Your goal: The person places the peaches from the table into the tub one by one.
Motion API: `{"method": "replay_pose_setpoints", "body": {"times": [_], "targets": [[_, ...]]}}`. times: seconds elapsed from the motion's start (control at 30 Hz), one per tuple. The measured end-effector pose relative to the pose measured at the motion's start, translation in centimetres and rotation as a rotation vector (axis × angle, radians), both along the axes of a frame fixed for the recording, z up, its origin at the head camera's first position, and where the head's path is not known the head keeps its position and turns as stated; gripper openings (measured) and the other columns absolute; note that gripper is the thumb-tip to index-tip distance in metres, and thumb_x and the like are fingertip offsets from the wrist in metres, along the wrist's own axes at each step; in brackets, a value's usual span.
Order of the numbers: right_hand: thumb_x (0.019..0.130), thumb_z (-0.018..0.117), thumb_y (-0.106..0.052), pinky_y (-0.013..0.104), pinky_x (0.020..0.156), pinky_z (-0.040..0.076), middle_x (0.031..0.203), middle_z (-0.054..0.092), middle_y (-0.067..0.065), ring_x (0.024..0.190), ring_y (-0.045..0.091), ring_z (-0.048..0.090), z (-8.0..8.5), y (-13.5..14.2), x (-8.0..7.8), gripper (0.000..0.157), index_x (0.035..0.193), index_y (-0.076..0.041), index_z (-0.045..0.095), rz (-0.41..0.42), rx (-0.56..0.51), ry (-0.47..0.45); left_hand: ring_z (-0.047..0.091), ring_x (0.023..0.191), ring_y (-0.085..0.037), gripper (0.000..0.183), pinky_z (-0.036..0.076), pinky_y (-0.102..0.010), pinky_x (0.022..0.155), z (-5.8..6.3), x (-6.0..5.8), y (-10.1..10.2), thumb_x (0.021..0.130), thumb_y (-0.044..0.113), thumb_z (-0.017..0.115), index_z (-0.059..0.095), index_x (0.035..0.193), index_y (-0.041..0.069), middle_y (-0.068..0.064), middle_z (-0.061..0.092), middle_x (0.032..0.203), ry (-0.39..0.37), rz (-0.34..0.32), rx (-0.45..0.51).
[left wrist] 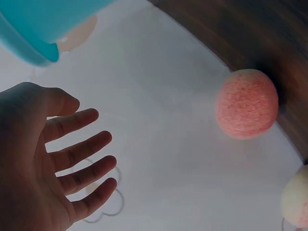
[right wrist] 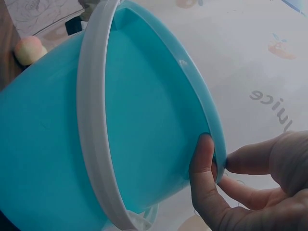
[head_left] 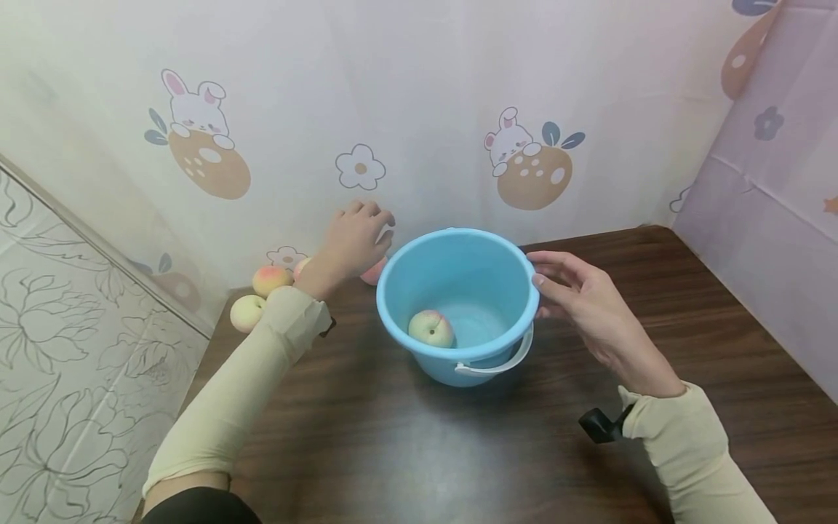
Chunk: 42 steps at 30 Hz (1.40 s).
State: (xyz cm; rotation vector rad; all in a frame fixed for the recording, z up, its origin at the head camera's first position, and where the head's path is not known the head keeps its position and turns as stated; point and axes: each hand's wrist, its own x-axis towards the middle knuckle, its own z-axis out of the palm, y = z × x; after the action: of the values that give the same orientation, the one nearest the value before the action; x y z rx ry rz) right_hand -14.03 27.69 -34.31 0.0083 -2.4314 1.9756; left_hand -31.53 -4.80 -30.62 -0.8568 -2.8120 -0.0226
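Note:
A light blue bucket (head_left: 458, 364) stands upright on the table, with one pale peach (head_left: 431, 329) lying inside it. My right hand (head_left: 583, 306) pinches the bucket's right rim; in the right wrist view the thumb and fingers lie on either side of that rim. My left hand (head_left: 356, 236) hovers to the left of the bucket near the back wall, its fingers loosely bent and holding nothing. Below it, a reddish peach (head_left: 374, 271) is partly hidden behind the hand and bucket. That hand is apart from the pink peach (left wrist: 248, 103) in the left wrist view.
More peaches lie at the table's left back corner, among them a yellow-red one (head_left: 271, 279) and a pale one (head_left: 247, 313). The white bucket handle (head_left: 497, 366) hangs down at the front. A rabbit-print cloth (head_left: 425, 109) rises behind the dark wooden table (head_left: 366, 437).

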Motion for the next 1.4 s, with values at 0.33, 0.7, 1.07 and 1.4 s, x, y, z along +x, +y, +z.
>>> {"method": "replay_pose_setpoints", "body": {"times": [0.33, 0.7, 1.07, 1.4], "targets": [[0.102, 0.067, -0.031, 0.030, 0.084, 0.063, 0.134, 0.060, 0.009, 0.104, 0.016, 0.074, -0.1, 0.2, 0.1, 0.056, 0.151, -0.012, 0.049, 0.000, 0.001, 0.005, 0.054, 0.129, -0.034, 0.033, 0.049, -0.054, 0.105, -1.8, -1.3, 0.0, 0.105, 0.030, 0.052, 0.066, 0.130, 0.015, -0.012, 0.064, 0.136, -0.007, 0.032, -0.001], [0.101, 0.068, -0.033, 0.030, 0.086, 0.062, 0.138, 0.059, 0.010, 0.106, 0.015, 0.074, 0.0, 0.2, 0.1, 0.057, 0.151, -0.013, 0.048, -0.005, 0.002, -0.011, 0.053, 0.133, -0.035, 0.042, 0.048, -0.056, 0.107, -4.8, -2.9, 0.1, 0.106, 0.040, 0.046, 0.064, 0.135, 0.016, -0.012, 0.061, 0.139, -0.051, 0.053, -0.031], [0.103, 0.066, -0.032, 0.031, 0.086, 0.063, 0.139, 0.059, 0.014, 0.105, 0.017, 0.073, 0.0, 0.2, 0.1, 0.055, 0.151, -0.012, 0.048, 0.004, 0.010, -0.017, 0.046, 0.140, -0.035, 0.055, 0.042, -0.058, 0.115, -7.3, -4.3, 0.1, 0.106, 0.052, 0.037, 0.060, 0.141, 0.016, -0.012, 0.056, 0.146, -0.143, 0.111, -0.032], [0.104, 0.065, -0.026, 0.029, 0.082, 0.063, 0.136, 0.059, 0.015, 0.102, 0.013, 0.073, -0.1, 0.3, -0.1, 0.052, 0.150, -0.009, 0.049, 0.026, -0.024, 0.008, 0.049, 0.137, -0.036, 0.059, 0.042, -0.059, 0.114, -9.5, -5.4, -0.4, 0.102, 0.057, 0.043, 0.061, 0.139, 0.015, -0.013, 0.058, 0.142, -0.166, 0.126, 0.005]]}}
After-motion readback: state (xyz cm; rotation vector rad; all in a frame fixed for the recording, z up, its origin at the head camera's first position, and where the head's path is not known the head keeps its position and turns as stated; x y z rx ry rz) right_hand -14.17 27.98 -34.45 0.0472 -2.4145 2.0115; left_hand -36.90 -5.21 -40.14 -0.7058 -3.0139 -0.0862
